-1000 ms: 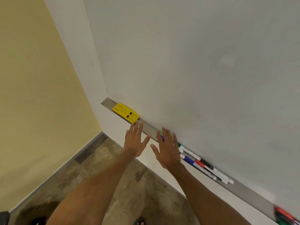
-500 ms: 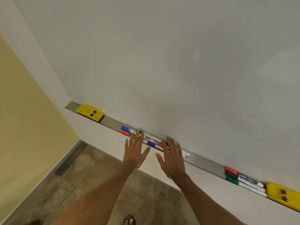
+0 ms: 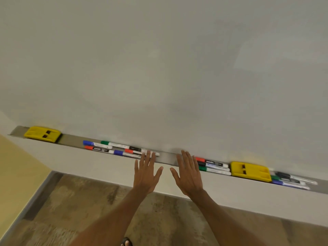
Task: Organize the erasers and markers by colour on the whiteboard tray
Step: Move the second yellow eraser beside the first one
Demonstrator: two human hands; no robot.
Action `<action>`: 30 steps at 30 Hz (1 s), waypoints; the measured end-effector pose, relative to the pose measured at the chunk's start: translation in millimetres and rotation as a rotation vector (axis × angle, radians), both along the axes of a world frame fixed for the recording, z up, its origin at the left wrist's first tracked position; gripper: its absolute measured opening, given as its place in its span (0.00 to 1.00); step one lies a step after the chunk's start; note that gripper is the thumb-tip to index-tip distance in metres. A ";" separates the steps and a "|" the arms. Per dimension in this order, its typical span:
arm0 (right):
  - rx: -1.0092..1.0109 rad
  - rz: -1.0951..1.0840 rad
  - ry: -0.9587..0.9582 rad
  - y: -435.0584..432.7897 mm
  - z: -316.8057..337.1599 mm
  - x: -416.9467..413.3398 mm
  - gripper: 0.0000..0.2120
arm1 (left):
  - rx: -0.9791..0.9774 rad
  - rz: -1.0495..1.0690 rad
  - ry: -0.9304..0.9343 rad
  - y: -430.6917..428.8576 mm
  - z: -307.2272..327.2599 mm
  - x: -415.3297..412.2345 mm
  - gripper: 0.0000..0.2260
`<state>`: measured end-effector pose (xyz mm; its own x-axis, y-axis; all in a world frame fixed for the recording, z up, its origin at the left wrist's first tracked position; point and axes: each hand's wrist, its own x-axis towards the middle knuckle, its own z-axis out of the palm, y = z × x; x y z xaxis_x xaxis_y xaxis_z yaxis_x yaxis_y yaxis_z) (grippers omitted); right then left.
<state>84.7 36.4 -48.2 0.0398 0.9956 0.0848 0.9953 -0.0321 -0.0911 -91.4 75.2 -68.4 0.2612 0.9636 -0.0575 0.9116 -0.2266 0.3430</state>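
- The whiteboard [image 3: 159, 59] fills the upper part of the view, pale grey and unmarked.
- A narrow grey metal tray [image 3: 166, 158] runs along its lower edge, sloping down to the right in this view.
- One yellow eraser [image 3: 41, 133] lies at the tray's far left end; a second yellow eraser [image 3: 250, 171] lies towards the right.
- A left cluster of markers [image 3: 115, 148], with blue, green, red and black caps mixed, lies between the first eraser and the hands.
- Three markers [image 3: 213, 166], red, black and green, lie just left of the second eraser; a blurred group of three more [image 3: 291, 180], black, green and blue, lies to its right.
- The left hand [image 3: 146, 172] is flat with fingers spread, holding nothing, its fingertips in front of the left cluster's right end; whether they touch is unclear.
- The right hand [image 3: 188, 173] is likewise spread and holds nothing, its fingertips over a bare stretch of tray.
- Below the tray is a pale wall [image 3: 88, 162]; a yellow wall [image 3: 16, 166] joins at the left, with a grey baseboard [image 3: 35, 197] above a mottled brown floor [image 3: 88, 210].
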 end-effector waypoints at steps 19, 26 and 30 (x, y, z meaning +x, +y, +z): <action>0.026 -0.296 0.073 -87.5 -2.9 170.6 0.31 | 0.076 -0.214 0.026 -58.0 12.9 200.2 0.37; 0.046 -0.418 0.178 -103.5 -0.3 214.6 0.34 | 0.036 -0.281 0.041 -72.0 12.7 252.6 0.44; 0.064 -0.490 0.287 -102.4 2.7 230.8 0.38 | -0.020 -0.260 -0.034 -73.1 17.5 272.7 0.46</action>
<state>315.5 -66.0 -45.5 0.5261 0.8482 0.0614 0.8004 -0.4695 -0.3727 181.3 2.1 -50.9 0.5017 0.8628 -0.0626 0.8118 -0.4445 0.3786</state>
